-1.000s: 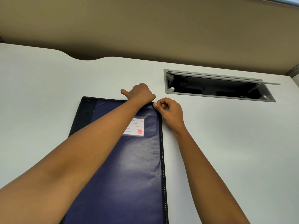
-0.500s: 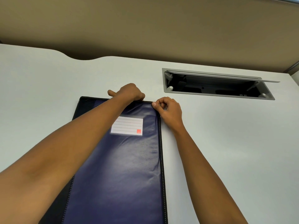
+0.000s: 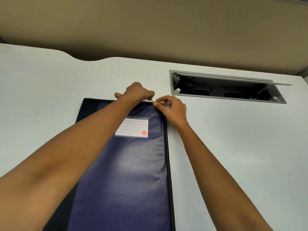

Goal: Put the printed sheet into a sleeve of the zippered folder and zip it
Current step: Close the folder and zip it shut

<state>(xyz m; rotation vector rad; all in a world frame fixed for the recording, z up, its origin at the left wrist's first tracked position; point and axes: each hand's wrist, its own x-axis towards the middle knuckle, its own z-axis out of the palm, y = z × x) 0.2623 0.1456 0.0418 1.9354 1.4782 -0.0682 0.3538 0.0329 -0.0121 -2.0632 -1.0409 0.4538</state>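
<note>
Both grips pinch at the folder's (image 3: 126,172) upper right corner: your left hand (image 3: 138,93) on the zipper pull (image 3: 152,100), your right hand (image 3: 171,108) clamping the corner to steady it.

I see the zippered folder (image 3: 126,172) covered in navy leather-look material, soft sheen, lightly creased, with black fabric edging and pale stitching. Its label (image 3: 132,127) looks like lined paper under clear glossy plastic. The table (image 3: 233,147) reads smooth, matt white; the cable box (image 3: 226,88) matt grey metal or plastic.
</note>
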